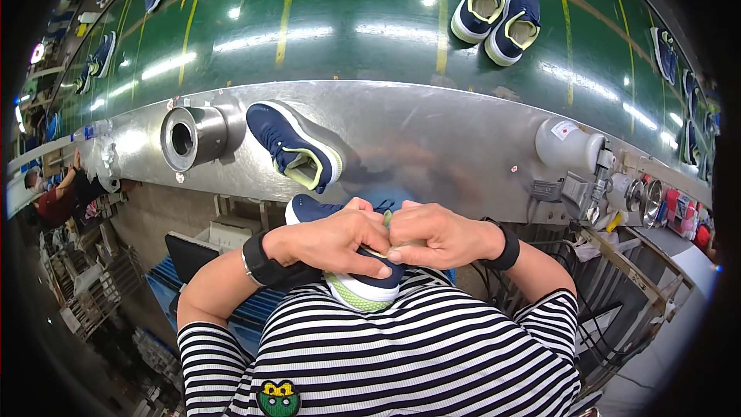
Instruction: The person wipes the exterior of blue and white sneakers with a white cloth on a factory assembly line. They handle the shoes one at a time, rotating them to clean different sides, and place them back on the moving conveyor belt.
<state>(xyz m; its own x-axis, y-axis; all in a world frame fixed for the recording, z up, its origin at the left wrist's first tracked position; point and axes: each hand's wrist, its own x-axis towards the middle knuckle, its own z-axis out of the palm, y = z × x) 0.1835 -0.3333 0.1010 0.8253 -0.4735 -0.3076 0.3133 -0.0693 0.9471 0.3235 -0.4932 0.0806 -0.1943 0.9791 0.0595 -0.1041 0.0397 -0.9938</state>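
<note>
A navy sneaker (364, 287) with a white and lime-green sole is held close against my striped shirt, its toe pointing away to the left. My left hand (343, 238) wraps over its collar, thumb along the near side of the heel. Opposite it, my right hand (434, 233) pinches the collar edge with bent fingers. Both hands meet over the shoe's opening and hide most of it. Beyond them, a second navy sneaker (289, 143) with a lime lining lies on the steel ledge, apart from my hands.
A hollow metal cylinder (185, 139) sits on the steel ledge (432, 120) at left; a white spray-gun canister (567, 143) stands at right. The green conveyor belt (370, 0) behind carries a pair of sneakers (494, 15) and others toward both ends. A person (62, 189) is at far left.
</note>
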